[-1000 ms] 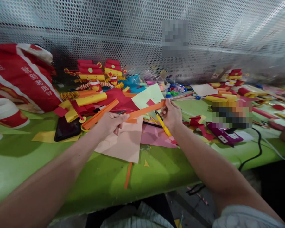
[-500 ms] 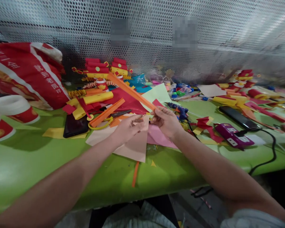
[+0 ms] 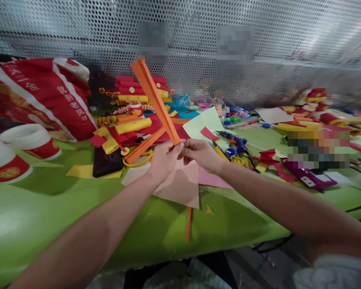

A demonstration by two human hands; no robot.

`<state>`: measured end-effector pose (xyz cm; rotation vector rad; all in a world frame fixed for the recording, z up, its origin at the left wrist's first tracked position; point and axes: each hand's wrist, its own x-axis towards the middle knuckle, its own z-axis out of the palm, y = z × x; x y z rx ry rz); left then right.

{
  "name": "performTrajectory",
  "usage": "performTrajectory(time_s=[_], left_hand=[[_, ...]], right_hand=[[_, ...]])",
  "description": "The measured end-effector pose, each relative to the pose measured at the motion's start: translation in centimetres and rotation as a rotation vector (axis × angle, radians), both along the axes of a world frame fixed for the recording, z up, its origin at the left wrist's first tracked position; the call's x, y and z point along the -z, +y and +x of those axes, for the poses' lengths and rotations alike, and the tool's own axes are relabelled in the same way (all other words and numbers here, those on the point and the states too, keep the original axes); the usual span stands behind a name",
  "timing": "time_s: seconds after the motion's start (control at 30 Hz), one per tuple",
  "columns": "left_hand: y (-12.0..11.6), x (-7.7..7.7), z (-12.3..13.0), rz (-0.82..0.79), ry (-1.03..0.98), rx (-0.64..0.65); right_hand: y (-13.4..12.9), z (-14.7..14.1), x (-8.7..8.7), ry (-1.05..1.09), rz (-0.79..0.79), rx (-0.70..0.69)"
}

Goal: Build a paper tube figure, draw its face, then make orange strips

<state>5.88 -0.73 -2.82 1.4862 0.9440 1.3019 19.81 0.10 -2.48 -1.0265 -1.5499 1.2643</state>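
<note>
A long folded orange paper strip rises up and to the left from my two hands. My left hand pinches its lower end between thumb and fingers. Right beside it, my right hand is closed at the same end, fingertips meeting those of the left hand. Beneath the hands lies a pale pink paper sheet, with a narrow orange strip below it. Another folded orange strip rests to the left, by yellow-handled scissors.
Paper cups and a red bag stand left, near a dark phone. A blue glue gun, red scraps and a purple power strip lie right. Red-and-yellow paper figures stand behind.
My left hand has closed on the strip's lower end, and both hands have come together. The strip has swung more upright. The view has shifted slightly, so the table things sit further right.
</note>
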Motion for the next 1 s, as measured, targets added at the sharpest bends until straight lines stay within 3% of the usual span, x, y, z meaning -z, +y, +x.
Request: performTrajectory(time_s=[0.07,0.13,0.23,0.27,0.47,0.67,0.8,0.93,1.0], left_hand=[[0.7,-0.1,-0.5,0.008,-0.055,-0.092],[1.5,-0.3,-1.1,-0.015,-0.116,-0.191],[2.3,-0.7,-1.7,-0.096,-0.164,-0.265],[2.4,-0.7,-1.8,-0.122,-0.176,-0.269],[2.0,-0.2,-1.3,-0.196,-0.18,-0.223],[1.8,0.8,-1.1,-0.197,-0.137,-0.171],[1.9,1.2,-0.9,-0.204,-0.144,-0.157],[1.6,1.3,-0.5,-0.218,-0.153,-0.12],[1.4,1.3,-0.3,-0.221,-0.159,-0.105]], right_hand=[[1.5,-0.4,-0.6,-0.117,0.078,-0.042],[3.3,-1.0,-1.2,-0.317,0.226,0.04],[6.1,-2.3,-1.7,-0.998,0.586,0.152],[6.8,-2.9,-1.8,-1.068,0.62,0.131],[9.6,-5.8,-1.2,-1.228,0.714,-0.014],[10.6,-6.1,-0.9,-1.339,0.76,-0.05],[10.1,-5.1,-1.6,-1.335,0.771,0.019],[8.7,-2.8,-2.5,-1.296,0.717,0.176],[7.5,-1.4,-2.6,-1.174,0.64,0.288]])
